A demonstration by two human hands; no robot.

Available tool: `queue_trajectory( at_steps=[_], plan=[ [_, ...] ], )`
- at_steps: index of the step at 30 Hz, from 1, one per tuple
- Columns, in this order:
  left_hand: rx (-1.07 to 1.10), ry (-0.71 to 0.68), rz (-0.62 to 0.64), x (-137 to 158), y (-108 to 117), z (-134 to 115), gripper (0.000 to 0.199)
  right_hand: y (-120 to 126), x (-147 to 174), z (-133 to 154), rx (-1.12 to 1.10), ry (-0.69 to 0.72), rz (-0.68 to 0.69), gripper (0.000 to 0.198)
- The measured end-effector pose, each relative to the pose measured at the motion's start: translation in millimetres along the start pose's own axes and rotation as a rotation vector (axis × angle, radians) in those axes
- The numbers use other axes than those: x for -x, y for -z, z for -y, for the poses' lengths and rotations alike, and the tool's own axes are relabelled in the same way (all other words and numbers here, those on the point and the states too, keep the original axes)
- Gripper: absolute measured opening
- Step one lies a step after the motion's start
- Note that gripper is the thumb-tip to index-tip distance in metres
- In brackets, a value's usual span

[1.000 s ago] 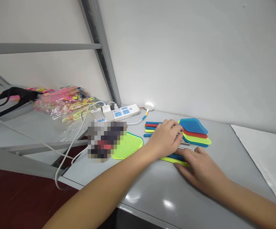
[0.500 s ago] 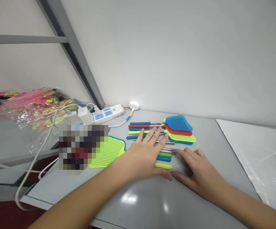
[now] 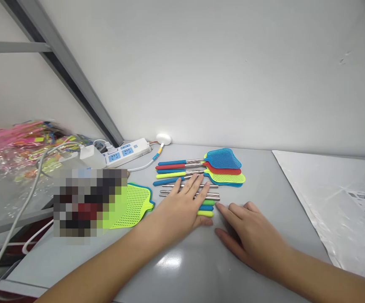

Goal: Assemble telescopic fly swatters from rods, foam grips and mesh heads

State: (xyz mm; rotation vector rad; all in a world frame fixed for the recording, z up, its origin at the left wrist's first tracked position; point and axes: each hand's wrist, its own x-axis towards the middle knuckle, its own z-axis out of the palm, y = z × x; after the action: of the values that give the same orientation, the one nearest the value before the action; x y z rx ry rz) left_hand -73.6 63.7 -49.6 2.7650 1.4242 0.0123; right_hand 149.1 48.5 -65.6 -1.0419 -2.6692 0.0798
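Observation:
My left hand (image 3: 184, 206) lies flat with fingers spread over a row of fly swatters, its thumb against the yellow handle (image 3: 206, 213) nearest me. Beside that lie a blue handle (image 3: 206, 208) and a green handle (image 3: 209, 203), side by side, their left parts hidden under my palm. Bare metal rods (image 3: 214, 194) stick out on both sides of my fingers. Touching or nearly touching the handle ends, my right hand (image 3: 247, 229) rests open, thumb and index finger apart. Behind, several fly swatters point right, with a blue head (image 3: 223, 158) on top and a yellow head (image 3: 228, 177) in front.
At left, yellow-green swatter heads (image 3: 134, 204) lie partly behind a pixelated patch (image 3: 89, 206). A power strip (image 3: 127, 152) with white cables stands behind it. Bagged colourful items (image 3: 21, 143) are at far left. A white plastic sheet (image 3: 324, 198) covers the right side.
The view has shifted right. The yellow handle has moved in closer to the blue one, and the handle ends sit more evenly. My left thumb has drawn up towards the handles.

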Motion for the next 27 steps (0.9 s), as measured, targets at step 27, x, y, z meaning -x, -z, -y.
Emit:
queue_trajectory(
  at_steps=[27],
  plan=[
    [0.066, -0.019, -0.038, -3.7, 21.4, -3.1, 0.057, 9.8, -2.8, -2.5, -0.264, -0.147, 0.044, 0.031]
  ],
)
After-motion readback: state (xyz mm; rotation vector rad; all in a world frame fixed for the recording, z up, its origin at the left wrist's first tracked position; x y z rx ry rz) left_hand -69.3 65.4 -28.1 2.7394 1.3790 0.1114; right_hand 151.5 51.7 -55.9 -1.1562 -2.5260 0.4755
